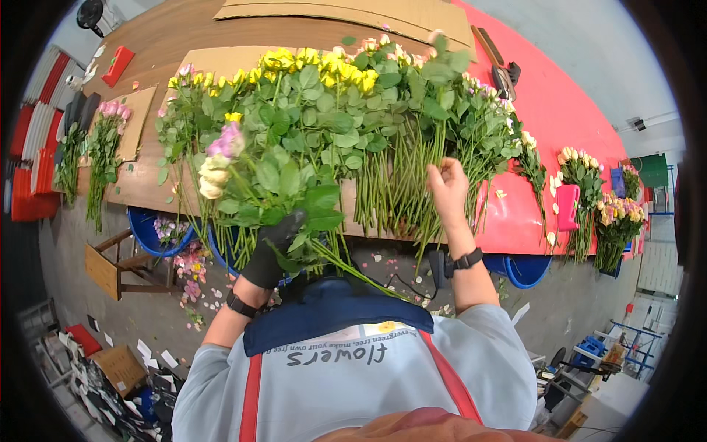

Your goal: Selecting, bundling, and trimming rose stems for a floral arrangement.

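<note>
My left hand (276, 243), in a black glove, grips a small bunch of leafy roses in front of my apron. The bunch shows cream rose heads (212, 177) and a blurred mauve rose head (227, 141), and its cut stems (359, 276) slant down to the right. Raised over the table edge, my bare right hand (448, 185) pinches a single rose stem (442, 141). The leafy top (444, 69) of that stem is blurred. Behind both hands lies a wide row of roses, with yellow heads (342, 72) in the middle and peach heads (384, 47) beside them.
The wooden table (154, 36) carries cardboard sheets (342, 11); red covering (558, 127) lies at right. Blue tubs (160, 237) stand below the edge, beside a wooden stool (105, 271). Pink roses (113, 110) lie left; cream roses (580, 157) lie right. Petals (193, 271) litter the floor.
</note>
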{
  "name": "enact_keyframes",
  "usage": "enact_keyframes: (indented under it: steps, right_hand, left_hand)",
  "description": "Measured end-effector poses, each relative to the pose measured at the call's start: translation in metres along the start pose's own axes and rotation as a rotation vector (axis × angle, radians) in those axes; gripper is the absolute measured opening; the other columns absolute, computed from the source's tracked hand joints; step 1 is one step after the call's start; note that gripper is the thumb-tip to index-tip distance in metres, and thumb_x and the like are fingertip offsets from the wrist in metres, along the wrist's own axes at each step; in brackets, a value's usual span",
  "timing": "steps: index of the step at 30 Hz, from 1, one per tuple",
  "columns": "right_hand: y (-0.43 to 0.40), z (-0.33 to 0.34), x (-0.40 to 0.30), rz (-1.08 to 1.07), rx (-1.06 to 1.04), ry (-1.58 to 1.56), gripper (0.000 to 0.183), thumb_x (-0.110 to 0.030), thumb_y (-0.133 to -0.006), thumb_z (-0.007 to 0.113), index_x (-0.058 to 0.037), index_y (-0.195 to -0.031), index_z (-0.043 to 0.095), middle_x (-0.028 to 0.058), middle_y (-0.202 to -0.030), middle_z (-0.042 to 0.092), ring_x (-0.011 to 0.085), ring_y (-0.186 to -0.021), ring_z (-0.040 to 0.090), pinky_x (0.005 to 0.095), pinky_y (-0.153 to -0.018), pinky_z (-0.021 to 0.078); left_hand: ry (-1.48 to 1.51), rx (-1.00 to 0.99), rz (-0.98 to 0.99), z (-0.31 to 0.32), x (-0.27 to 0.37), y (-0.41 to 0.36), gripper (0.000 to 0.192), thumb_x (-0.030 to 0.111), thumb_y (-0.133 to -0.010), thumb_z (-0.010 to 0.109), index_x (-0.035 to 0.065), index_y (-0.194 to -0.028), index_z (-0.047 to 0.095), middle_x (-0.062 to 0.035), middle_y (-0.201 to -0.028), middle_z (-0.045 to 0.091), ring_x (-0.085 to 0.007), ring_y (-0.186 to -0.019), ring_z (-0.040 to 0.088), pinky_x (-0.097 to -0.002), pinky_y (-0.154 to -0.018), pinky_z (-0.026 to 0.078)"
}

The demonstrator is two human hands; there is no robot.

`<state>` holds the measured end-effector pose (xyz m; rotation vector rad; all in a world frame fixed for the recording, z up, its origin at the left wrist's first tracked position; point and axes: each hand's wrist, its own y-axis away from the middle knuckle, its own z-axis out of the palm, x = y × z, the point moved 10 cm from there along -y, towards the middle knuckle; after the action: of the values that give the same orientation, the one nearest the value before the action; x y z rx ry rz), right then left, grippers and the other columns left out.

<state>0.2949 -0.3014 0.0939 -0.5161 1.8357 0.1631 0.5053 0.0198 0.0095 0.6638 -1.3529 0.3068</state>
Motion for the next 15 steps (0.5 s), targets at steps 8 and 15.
enact_keyframes:
  steps: [8,15]
  right_hand:
    - [0.099,0.058,-0.1,-0.309,-0.223,0.104,0.021,-0.003,-0.074,0.07,-0.002,-0.083,0.051,0.0045,-0.074,0.047,0.011,-0.056,0.041,0.0234,-0.05,0.0354]
    - [0.163,0.113,-0.105,-0.267,-0.549,-0.031,0.024,-0.002,-0.072,0.074,-0.0027,-0.081,0.051,0.0049,-0.075,0.052,0.0114,-0.055,0.042,0.0235,-0.05,0.037]
  left_hand:
    - [0.442,-0.118,-0.201,0.028,0.052,0.013,0.035,0.021,-0.093,0.051,-0.0005,-0.12,0.056,-0.01,-0.119,0.06,-0.0128,-0.105,0.058,-0.0249,-0.091,0.044]
    - [0.8,-0.205,-0.19,0.035,0.046,0.008,0.031,0.023,-0.089,0.059,0.006,-0.115,0.055,-0.0042,-0.101,0.063,-0.0141,-0.086,0.062,-0.0274,-0.075,0.053]
